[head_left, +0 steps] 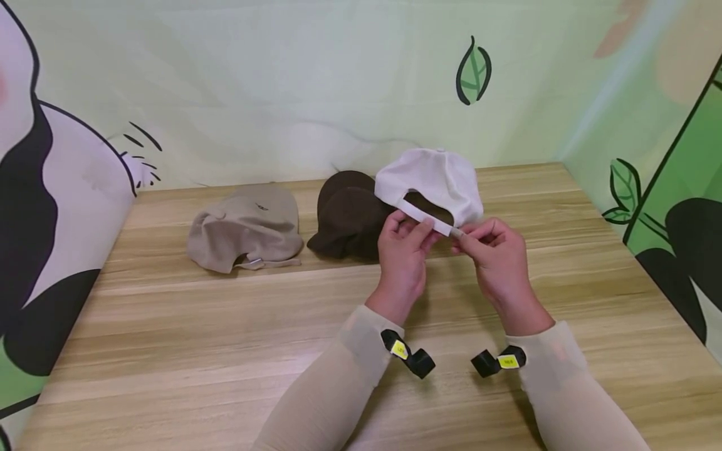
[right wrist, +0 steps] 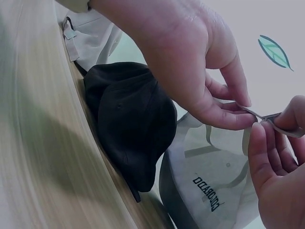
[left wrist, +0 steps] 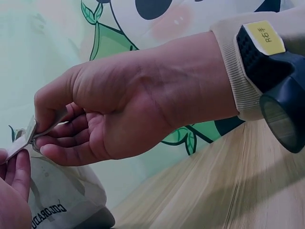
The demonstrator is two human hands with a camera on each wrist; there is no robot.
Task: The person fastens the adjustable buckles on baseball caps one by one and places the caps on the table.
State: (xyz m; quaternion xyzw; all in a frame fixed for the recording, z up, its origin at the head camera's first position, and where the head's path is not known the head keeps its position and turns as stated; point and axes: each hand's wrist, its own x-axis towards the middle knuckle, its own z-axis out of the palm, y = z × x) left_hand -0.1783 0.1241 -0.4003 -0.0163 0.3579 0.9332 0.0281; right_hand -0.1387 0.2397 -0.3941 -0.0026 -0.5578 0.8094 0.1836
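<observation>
A white cap (head_left: 434, 172) is held up above the back part of the table, with its rear opening and strap toward me. My left hand (head_left: 403, 254) pinches the white back strap (head_left: 417, 213) between thumb and fingers. At the right end of that strap, my right hand (head_left: 502, 263) pinches the strap's narrow tip. In the right wrist view, dark lettering shows on the cap's front (right wrist: 207, 193), and a small clasp sits between the two hands, partly hidden by fingers. The left wrist view shows the right hand (left wrist: 109, 105) with thumb and forefinger closed on the strap.
A dark brown cap (head_left: 350, 216) lies on the table just behind and left of the left hand, partly covered by the white cap. Farther left lies a beige cap (head_left: 245, 228), its strap facing forward. A patterned cloth wall (head_left: 271, 81) borders the wooden table (head_left: 225, 351).
</observation>
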